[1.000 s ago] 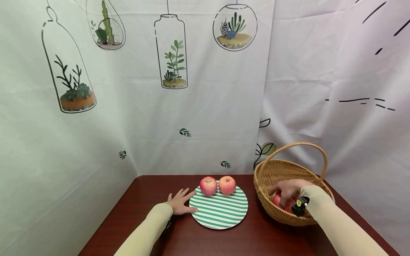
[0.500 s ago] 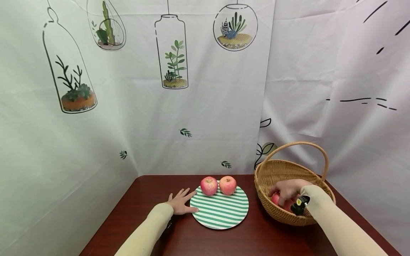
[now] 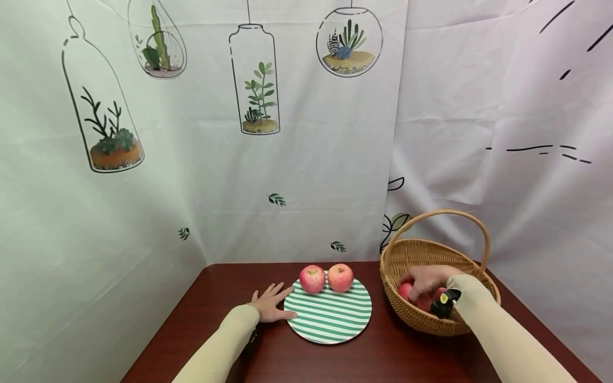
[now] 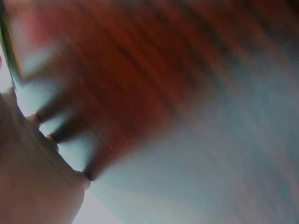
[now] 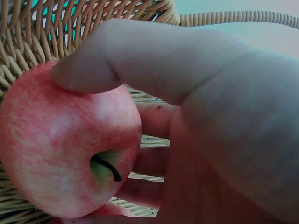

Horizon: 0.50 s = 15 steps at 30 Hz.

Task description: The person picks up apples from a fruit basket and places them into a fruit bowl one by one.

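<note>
My left hand lies on the table with its fingers spread, thumb and a fingertip at the left rim of a round green-and-white striped plate. Two red apples sit side by side at the plate's far edge, a left apple and a right apple. Inside the wicker basket, my right hand grips another apple. The right wrist view shows the thumb pressed on its skin, fingers round the far side, and its stem towards the palm. In the left wrist view, the left hand is seen edge-on.
More red apples lie low in the basket under the right hand. A tall arched handle rises over the basket. The dark red-brown table backs onto a white printed curtain.
The right hand has shifted slightly left and up within the basket, and the apple in its grip has moved along with it. The left hand and the plate have stayed in place.
</note>
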### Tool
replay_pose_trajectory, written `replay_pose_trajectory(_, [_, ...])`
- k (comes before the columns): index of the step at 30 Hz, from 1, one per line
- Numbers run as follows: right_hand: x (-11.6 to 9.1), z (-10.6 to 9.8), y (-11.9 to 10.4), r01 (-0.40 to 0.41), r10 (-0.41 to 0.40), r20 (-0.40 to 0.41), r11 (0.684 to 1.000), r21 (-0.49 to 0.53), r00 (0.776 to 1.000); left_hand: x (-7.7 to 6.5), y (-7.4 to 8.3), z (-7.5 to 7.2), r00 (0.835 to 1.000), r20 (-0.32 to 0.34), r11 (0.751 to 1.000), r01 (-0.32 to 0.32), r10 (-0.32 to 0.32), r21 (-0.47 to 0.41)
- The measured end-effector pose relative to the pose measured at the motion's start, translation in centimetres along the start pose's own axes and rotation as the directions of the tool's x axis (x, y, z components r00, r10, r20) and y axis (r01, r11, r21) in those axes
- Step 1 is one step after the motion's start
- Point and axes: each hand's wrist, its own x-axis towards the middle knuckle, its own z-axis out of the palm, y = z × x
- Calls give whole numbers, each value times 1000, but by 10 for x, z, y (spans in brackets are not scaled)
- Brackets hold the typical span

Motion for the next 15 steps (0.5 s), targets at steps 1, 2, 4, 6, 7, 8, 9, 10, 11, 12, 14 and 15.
replay_pose_trajectory(1, [1,0,0,16,-16,-2,1000,4,1000,1,-2,2,1000,-2,1000,3,-3,-2])
replay_pose_trajectory(2, [1,-1,0,34,-34,-5,999,8,999,3,-3,4,1000,-7,1000,3,-3,-3])
replay_pose_trajectory(4, [3,-2,0,54,-54,-10,998,29,998,4,-4,6,1000,-18,1000,1,-1,-7])
replay_pose_trajectory(6, [5,-3,0,76,-75,-14,996,43,997,5,-5,7,1000,-22,1000,1,-1,-9])
replay_pose_trajectory(7, [6,-4,0,83,-82,-16,995,51,997,5,-5,7,1000,-24,1000,1,-1,-10])
replay_pose_trajectory(8, [7,-4,0,86,-85,-19,995,54,996,5,-5,7,1000,-25,1000,1,-1,-13])
replay_pose_trajectory(9, [8,-5,1,88,-87,-23,994,57,996,5,-6,7,1000,-27,1000,0,0,-15])
replay_pose_trajectory(10, [8,-5,1,93,-92,-28,994,57,995,5,-6,7,1000,-27,1000,-1,0,-14])
replay_pose_trajectory(11, [9,-5,2,98,-97,-33,994,55,995,5,-6,7,1000,-27,1000,-1,0,-15])
replay_pose_trajectory(12, [10,-5,2,100,-98,-39,993,59,994,6,-7,8,1000,-25,1000,-1,1,-11])
replay_pose_trajectory(14, [11,-6,3,98,-95,-46,993,67,994,7,-9,8,1000,-25,1000,-3,2,-8])
replay_pose_trajectory(15, [11,-6,4,103,-99,-51,992,67,994,8,-10,9,1000,-25,1000,-4,4,-5])
